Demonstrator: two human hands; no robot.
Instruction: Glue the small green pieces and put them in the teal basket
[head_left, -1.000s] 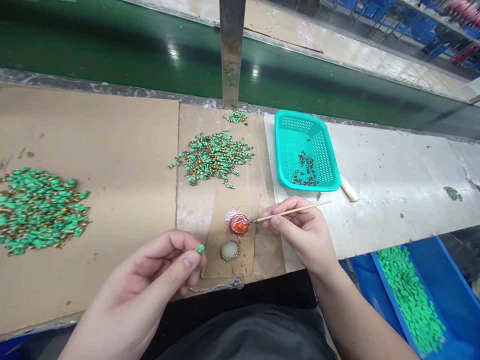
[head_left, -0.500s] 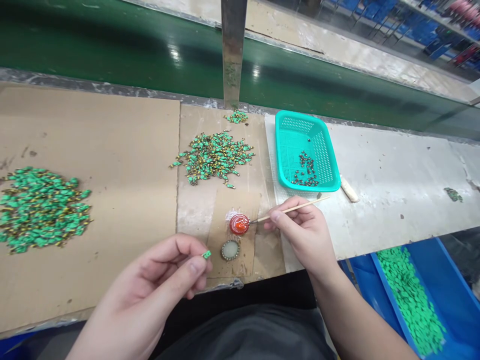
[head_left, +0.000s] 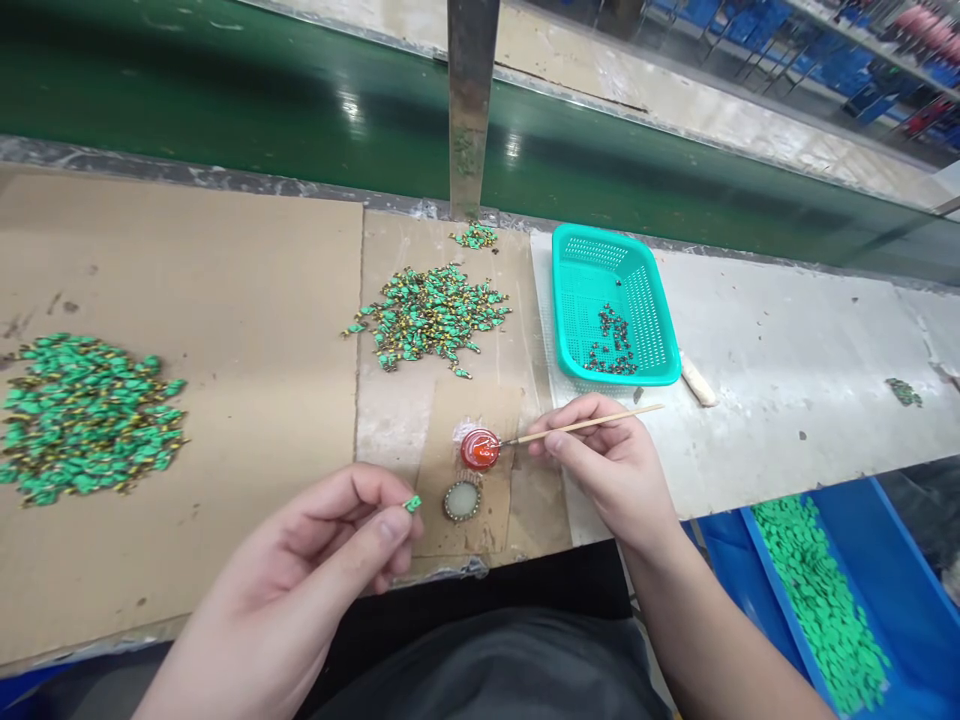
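My left hand (head_left: 337, 555) pinches a small green piece (head_left: 412, 503) between thumb and forefinger, its end sticking out past the fingertips. In my right hand (head_left: 604, 455) is a thin paintbrush (head_left: 581, 426), held like a pen. Its dark tip reaches the edge of a small round pot of red paint (head_left: 480, 450). Just below that pot sits a round, pale-centred lid with a ridged rim (head_left: 461, 500). Both rest on a cardboard piece (head_left: 491, 520) between my hands.
A heap of small green, yellow and dark pieces (head_left: 435, 315) lies beyond the pot, another heap (head_left: 90, 420) at left. A turquoise basket (head_left: 667, 320) holds small dark pieces. A whitish stick (head_left: 697, 380) lies beside it. A blue bin (head_left: 907, 590) with green pieces stands lower right.
The brush has tilted slightly, its back end a little lower, with its tip still at the red pot. My left hand keeps the green piece almost in place.
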